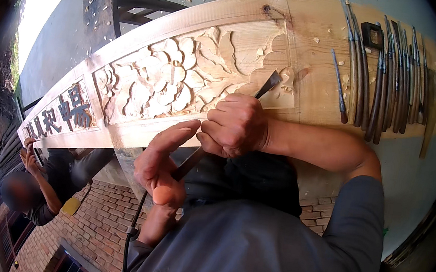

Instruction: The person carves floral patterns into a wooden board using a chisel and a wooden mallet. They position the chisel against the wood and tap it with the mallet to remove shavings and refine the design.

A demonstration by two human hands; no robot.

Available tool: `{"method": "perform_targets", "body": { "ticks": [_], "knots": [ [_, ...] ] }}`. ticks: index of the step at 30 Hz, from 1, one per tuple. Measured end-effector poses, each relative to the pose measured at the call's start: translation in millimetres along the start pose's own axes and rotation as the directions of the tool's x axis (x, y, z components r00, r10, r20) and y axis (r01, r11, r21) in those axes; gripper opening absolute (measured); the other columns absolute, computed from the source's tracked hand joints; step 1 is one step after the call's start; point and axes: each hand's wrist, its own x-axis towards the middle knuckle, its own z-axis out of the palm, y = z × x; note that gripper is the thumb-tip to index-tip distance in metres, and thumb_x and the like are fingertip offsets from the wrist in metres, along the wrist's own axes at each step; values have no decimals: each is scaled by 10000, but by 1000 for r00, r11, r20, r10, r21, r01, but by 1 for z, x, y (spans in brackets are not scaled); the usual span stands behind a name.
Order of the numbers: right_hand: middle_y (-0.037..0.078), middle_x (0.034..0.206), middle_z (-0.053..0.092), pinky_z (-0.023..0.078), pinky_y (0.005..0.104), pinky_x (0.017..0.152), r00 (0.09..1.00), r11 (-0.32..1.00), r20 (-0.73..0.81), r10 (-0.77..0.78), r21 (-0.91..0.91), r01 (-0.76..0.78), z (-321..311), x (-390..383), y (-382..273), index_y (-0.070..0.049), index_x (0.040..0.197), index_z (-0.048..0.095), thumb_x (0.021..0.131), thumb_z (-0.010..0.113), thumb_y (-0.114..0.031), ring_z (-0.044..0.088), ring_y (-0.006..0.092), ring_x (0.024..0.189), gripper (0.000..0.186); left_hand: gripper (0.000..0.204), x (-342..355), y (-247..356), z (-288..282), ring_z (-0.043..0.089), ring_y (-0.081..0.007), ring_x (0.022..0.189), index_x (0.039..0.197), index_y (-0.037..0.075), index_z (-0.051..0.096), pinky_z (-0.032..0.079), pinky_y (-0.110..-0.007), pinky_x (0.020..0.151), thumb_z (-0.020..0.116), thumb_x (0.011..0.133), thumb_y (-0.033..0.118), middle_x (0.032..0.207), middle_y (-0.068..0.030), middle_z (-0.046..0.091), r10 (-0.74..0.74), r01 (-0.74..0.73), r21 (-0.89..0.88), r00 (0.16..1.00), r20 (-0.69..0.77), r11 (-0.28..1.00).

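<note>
A long pale wooden board with a carved relief of flowers and leaves lies across the view in front of me. My right hand is closed in a fist around a chisel, its flat dark blade tilted onto the right part of the carving. Down and to the left runs the chisel's dark handle. My left hand is around the handle's lower end, its fingers partly extended and its thumb toward me. The handle's very end is hidden in that hand.
Several carving chisels lie in a row on the board's right end, beside a small black square object. Dark carved characters fill the left panel. Another person works at the far left end. Wood chips are scattered about; brick paving lies below.
</note>
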Motion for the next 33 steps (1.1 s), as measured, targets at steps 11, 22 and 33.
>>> {"method": "perform_targets", "body": {
  "ticks": [11, 22, 33],
  "knots": [
    [18, 647, 485, 432, 373, 508, 999, 977, -35, -38, 206, 45, 18, -24, -6, -129, 687, 577, 861, 809, -250, 543, 200, 538, 314, 1093, -10, 27, -6, 768, -386, 1221, 1270, -133, 750, 568, -466, 1107, 589, 976, 907, 1278, -317, 773, -57, 21, 188, 981, 185, 982],
    [21, 712, 507, 405, 377, 520, 989, 965, -130, -76, 241, 106, 15, -24, 2, -100, 815, 616, 955, 771, -354, 529, 206, 555, 329, 1055, 3, 40, 5, 829, -376, 1062, 1249, -124, 754, 655, -404, 927, 902, 774, 806, 1206, -314, 795, 176, -316, 357, 911, 372, 879],
    [17, 717, 516, 391, 380, 520, 990, 982, -97, -98, 150, 112, 15, -22, 5, -107, 795, 627, 975, 745, -383, 531, 196, 561, 350, 923, 15, 44, 8, 831, -430, 1100, 1133, -113, 779, 662, -427, 946, 980, 749, 702, 1159, -314, 809, 160, -312, 344, 900, 405, 885]
  ]
}}
